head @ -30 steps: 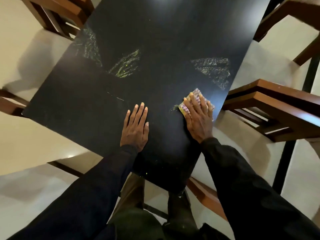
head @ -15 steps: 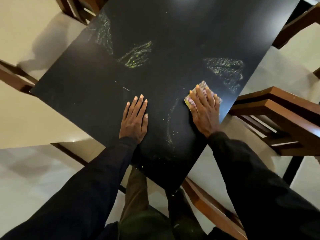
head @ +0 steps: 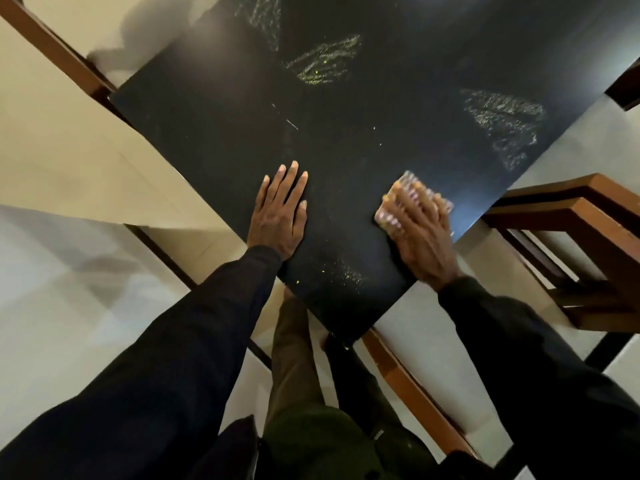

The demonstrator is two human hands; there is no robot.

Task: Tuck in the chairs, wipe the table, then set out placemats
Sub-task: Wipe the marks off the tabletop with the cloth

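Pressing cloth [head: 408,184] by table [head: 398,109] edge, right hand [head: 424,239] flat; left hand [head: 280,216] spread inboard.

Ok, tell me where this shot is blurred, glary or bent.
Head view: motion blur smears the right hand and the cloth under it; the left hand, flat on the table, is sharp; a faint bluish sheen lies beside the cloth; wide-angle distortion skews the chair.

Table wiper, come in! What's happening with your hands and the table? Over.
Left hand flat on table. Right hand presses cloth near its edge. Yellow smudges ahead, not yet wiped.
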